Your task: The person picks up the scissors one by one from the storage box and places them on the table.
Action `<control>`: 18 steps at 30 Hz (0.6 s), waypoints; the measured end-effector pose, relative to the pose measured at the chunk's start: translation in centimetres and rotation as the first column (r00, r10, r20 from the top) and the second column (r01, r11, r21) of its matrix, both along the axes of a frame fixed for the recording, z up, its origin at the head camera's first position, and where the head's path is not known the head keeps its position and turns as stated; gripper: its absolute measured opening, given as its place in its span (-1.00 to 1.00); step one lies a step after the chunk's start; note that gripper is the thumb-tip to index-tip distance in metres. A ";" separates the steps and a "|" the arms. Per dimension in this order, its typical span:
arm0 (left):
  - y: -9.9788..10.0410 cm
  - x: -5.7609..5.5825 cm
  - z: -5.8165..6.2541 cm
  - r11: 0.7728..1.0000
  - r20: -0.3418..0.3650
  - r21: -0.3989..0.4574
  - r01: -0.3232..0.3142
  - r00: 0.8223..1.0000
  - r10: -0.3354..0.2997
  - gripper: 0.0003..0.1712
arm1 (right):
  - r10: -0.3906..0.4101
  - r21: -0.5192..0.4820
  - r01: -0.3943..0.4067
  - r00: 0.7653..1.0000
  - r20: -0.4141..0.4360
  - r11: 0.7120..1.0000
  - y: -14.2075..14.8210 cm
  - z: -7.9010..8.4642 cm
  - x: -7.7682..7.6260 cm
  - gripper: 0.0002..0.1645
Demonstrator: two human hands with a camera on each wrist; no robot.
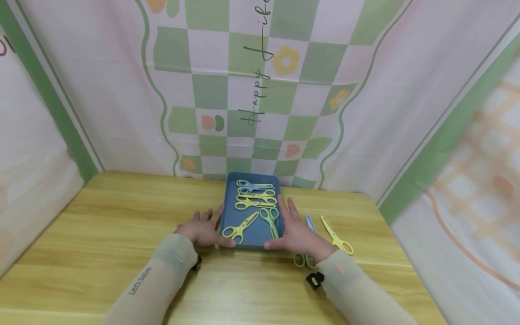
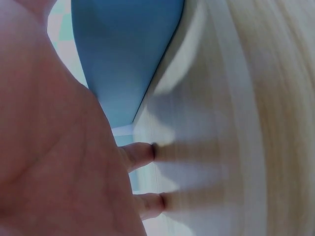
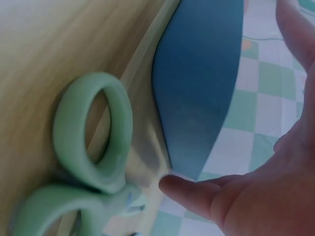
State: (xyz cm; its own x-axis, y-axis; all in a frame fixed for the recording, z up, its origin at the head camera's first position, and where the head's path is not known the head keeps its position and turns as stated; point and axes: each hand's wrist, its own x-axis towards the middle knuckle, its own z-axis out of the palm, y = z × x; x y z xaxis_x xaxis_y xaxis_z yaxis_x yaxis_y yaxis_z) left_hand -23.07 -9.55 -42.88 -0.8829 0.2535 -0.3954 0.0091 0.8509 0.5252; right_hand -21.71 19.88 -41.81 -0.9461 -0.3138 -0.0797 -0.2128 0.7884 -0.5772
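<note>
A blue tray (image 1: 253, 235) lies on the table between my hands. My left hand (image 1: 201, 230) is at its left side, with the index finger by the side wall and the thumb at the near corner. On the other side, my right hand (image 1: 298, 232) has spread fingers along the right wall and its thumb at the near edge. Inside the tray are blue scissors (image 1: 260, 186) at the far end, several yellow scissors (image 1: 239, 228) and green scissors (image 1: 271, 221). Green-handled scissors (image 3: 93, 132) lie on the table under my right hand, partly hidden by it in the head view.
Yellow scissors (image 1: 335, 234) lie on the wooden table (image 1: 122, 212) right of my right hand. A patterned curtain (image 1: 252, 90) hangs behind the tray, along the table's back edge. More cloth hangs at both sides.
</note>
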 end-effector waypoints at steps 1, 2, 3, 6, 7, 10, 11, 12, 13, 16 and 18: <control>0.0 0.0 0.0 1.000 0.000 0.002 -0.002 1.000 0.002 0.44 | -0.003 -0.004 0.003 1.000 0.012 1.000 -0.1 0.0 -0.1 0.69; 0.0 0.0 0.0 1.000 0.001 0.004 -0.003 1.000 0.003 0.44 | -0.004 -0.004 0.004 1.000 0.019 1.000 -0.2 -0.1 -0.3 0.70; 0.0 0.0 0.1 1.000 0.001 0.006 -0.003 1.000 0.003 0.45 | -0.005 0.001 0.005 1.000 0.028 1.000 -0.3 -0.1 -0.4 0.70; 0.1 -0.1 0.0 1.000 0.001 0.007 -0.003 1.000 0.003 0.45 | -0.005 0.018 0.004 0.999 0.052 1.000 -0.5 -0.1 -0.5 0.73; 0.1 -0.2 0.0 1.000 0.001 0.007 -0.002 1.000 0.002 0.45 | -0.004 0.027 0.002 0.998 0.060 1.000 -0.5 -0.1 -0.5 0.73; 0.1 -0.2 -0.1 1.000 0.006 0.005 -0.008 1.000 0.008 0.44 | 0.006 0.043 -0.010 0.997 0.078 0.999 -0.6 -0.2 -0.6 0.76; 0.0 -0.2 -0.1 1.000 0.006 0.006 -0.009 1.000 0.009 0.45 | 0.008 0.047 -0.012 0.997 0.081 0.999 -0.6 -0.2 -0.6 0.77; 0.0 -0.2 -0.2 1.000 0.007 0.009 -0.011 1.000 0.011 0.45 | 0.009 0.052 -0.014 0.996 0.083 0.999 -0.7 -0.3 -0.7 0.78; 0.0 -0.1 -0.2 1.000 0.007 0.011 -0.012 1.000 0.012 0.45 | 0.009 0.055 -0.014 0.996 0.086 0.998 -0.7 -0.3 -0.7 0.79; 0.0 -0.1 -0.2 1.000 0.006 0.010 -0.015 1.000 0.015 0.46 | -0.003 0.059 -0.003 0.995 0.095 0.998 -0.8 -0.4 -0.8 0.81; 0.0 -0.1 -0.3 1.000 0.004 0.011 -0.014 1.000 0.014 0.45 | -0.015 0.061 0.009 0.995 0.097 0.998 -0.9 -0.5 -0.8 0.82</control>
State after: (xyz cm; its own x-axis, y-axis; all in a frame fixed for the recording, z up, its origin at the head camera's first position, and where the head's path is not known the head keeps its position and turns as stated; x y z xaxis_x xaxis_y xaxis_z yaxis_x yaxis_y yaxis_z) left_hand -23.12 -9.55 -43.14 -0.8847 0.2453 -0.3963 -0.0050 0.8452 0.5344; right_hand -22.48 18.99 -42.26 -0.9367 -0.2940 -0.1903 -0.1481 0.8249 -0.5455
